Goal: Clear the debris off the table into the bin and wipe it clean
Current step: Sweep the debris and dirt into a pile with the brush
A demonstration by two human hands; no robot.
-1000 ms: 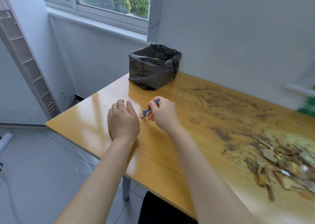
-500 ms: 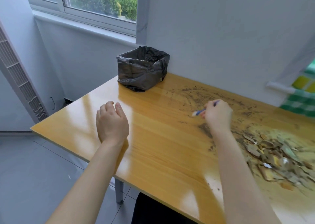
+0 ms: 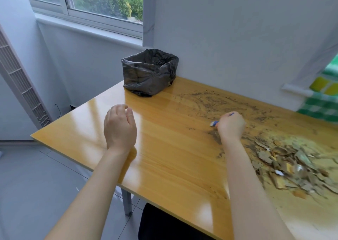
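A small blue-handled brush [image 3: 214,123] with a pale tip pokes out of my right hand [image 3: 230,126], which grips it over the dirty middle of the wooden table [image 3: 170,159]. A heap of brown and greenish debris [image 3: 296,164] lies to the right of that hand, with fine dirt smeared across the table behind it. My left hand [image 3: 119,128] hovers over the table's left part, fingers loosely curved and holding nothing. A small bin lined with a black bag [image 3: 149,71] stands at the table's far left corner by the wall.
The wall runs along the table's far edge, with a window above the bin. A green and yellow checked cloth [image 3: 323,100] lies at the far right. The table's left and near edges drop to a grey tiled floor; a white grille stands far left.
My right hand has carried the brush from beside the left hand rightward to the edge of the debris. My left hand has lifted and loosened its fingers. The view has swung right.
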